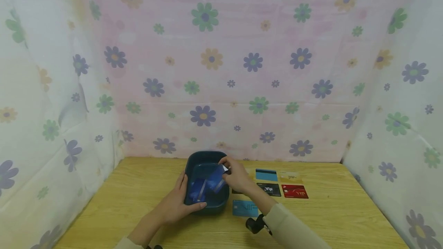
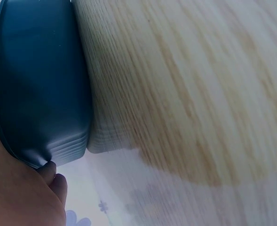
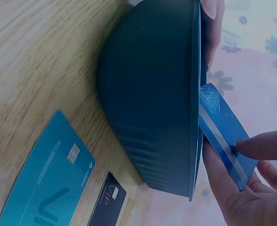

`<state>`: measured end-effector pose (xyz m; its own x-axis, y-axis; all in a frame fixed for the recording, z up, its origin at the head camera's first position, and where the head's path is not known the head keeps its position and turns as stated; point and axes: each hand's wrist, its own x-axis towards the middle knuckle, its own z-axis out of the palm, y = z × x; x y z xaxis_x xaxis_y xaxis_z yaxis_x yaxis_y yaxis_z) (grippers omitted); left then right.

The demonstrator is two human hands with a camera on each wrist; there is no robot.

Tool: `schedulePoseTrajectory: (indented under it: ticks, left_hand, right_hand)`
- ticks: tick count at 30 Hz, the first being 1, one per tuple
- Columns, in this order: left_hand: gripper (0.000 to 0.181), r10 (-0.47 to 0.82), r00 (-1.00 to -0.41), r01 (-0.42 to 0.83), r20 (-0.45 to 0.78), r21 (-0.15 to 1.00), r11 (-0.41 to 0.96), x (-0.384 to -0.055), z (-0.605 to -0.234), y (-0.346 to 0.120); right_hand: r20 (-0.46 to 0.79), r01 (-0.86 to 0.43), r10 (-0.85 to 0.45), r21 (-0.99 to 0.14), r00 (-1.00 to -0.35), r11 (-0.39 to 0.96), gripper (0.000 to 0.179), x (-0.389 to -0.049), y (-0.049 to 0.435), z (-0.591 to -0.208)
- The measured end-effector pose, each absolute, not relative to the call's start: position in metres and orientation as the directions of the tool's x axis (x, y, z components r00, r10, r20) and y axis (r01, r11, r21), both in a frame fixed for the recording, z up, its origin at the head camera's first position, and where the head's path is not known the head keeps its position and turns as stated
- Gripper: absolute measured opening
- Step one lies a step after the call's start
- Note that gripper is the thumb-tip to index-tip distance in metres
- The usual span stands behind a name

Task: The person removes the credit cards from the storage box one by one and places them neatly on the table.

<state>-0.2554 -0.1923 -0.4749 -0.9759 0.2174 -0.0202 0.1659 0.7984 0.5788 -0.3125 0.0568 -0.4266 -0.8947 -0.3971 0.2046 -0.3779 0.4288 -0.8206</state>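
Note:
A dark teal plastic basin (image 1: 214, 210) stands on the wooden table. My left hand (image 1: 174, 205) grips its near left corner, fingers along the left side and thumb over the front rim. Over the basin's right side, my right hand (image 1: 237, 174) pinches a blue card (image 3: 225, 136) between thumb and fingers. The card has a pale stripe and a line pattern; its lower end dips behind the rim in the right wrist view. Another blue card (image 1: 198, 189) lies inside the basin. Whether more lie beneath it, I cannot tell.
Right of the basin, several cards lie flat: a blue one with a dark stripe (image 1: 266, 175), a gold one (image 1: 291, 177), a black one (image 1: 271, 190), a red one (image 1: 295, 191) and a light-blue one (image 1: 245, 208). My right forearm partly covers this group. Flowered cloth (image 1: 228, 126) surrounds the table.

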Motion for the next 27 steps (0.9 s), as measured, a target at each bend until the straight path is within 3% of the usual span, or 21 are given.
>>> schedulePoseTrajectory:
  ticks: [27]
  left_hand:
    - [0.132, 0.217, -0.976, 0.169, -0.014, 0.584, 0.794, -0.254, -0.473, -0.192]
  right_hand:
    - [0.185, -0.320, -0.369, -0.881, -0.911, 0.348, 0.032, -0.306, 0.090, -0.431]
